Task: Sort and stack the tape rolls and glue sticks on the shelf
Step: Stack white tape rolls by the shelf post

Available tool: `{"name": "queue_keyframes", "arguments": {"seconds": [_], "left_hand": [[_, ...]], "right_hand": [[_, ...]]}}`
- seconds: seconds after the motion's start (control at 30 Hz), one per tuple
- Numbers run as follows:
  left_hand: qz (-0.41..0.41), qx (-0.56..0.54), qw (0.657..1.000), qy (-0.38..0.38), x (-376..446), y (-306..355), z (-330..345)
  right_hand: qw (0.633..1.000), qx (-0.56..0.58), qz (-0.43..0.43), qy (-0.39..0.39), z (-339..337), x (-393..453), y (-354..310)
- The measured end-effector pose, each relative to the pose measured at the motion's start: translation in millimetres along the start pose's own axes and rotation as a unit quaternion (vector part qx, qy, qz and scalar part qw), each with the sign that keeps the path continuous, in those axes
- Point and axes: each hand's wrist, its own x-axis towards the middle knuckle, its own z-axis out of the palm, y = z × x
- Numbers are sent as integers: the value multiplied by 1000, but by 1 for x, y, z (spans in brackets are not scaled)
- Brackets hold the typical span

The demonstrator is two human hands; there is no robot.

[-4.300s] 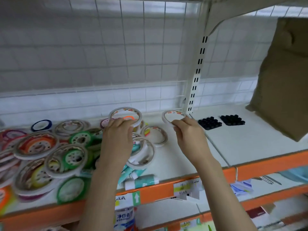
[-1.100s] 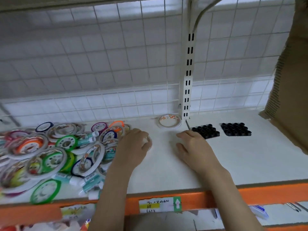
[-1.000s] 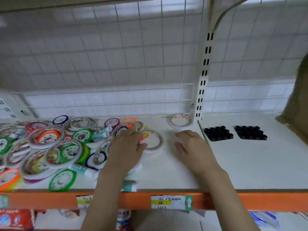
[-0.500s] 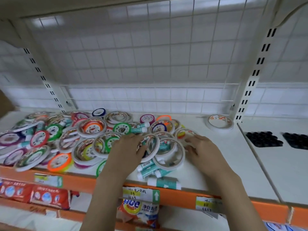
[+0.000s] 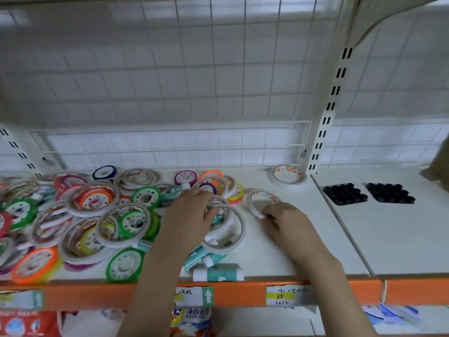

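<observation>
A heap of tape rolls (image 5: 92,203), white and coloured, covers the left of the white shelf (image 5: 279,249). My left hand (image 5: 192,217) lies on the heap's right edge, fingers and thumb curled on a wide white tape roll (image 5: 237,237). My right hand (image 5: 285,221) pinches the near rim of a thin white tape roll (image 5: 255,198) lying flat just right of the heap. A small stack of white tape rolls (image 5: 289,177) stands at the back by the upright. Teal glue sticks (image 5: 218,274) lie at the front edge, others half buried under rolls.
A slotted white upright (image 5: 325,122) and wire grid close the back. Two black trays of small caps (image 5: 345,193) sit on the neighbouring shelf board. The orange front rail (image 5: 243,294) carries price labels. Brown cardboard (image 5: 437,166) juts in at far right.
My right hand has drawn a thin white roll out to the right of the heap and now pinches its rim. My left hand stays on the heap's right edge. The view shifted right.
</observation>
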Motion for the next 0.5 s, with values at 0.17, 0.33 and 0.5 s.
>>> {"name": "queue_keyframes", "arguments": {"seconds": [0.17,0.33,0.5], "left_hand": [[24,16,999,-20,14,5,9],[41,32,997,-56,24,7,15],[42,59,996,-55,31,6,13]], "right_hand": [[998,26,3,52,-10,-4,3],[997,21,8,68,-15,-5,8],[997,7,18,77,-18,-2,13]]}}
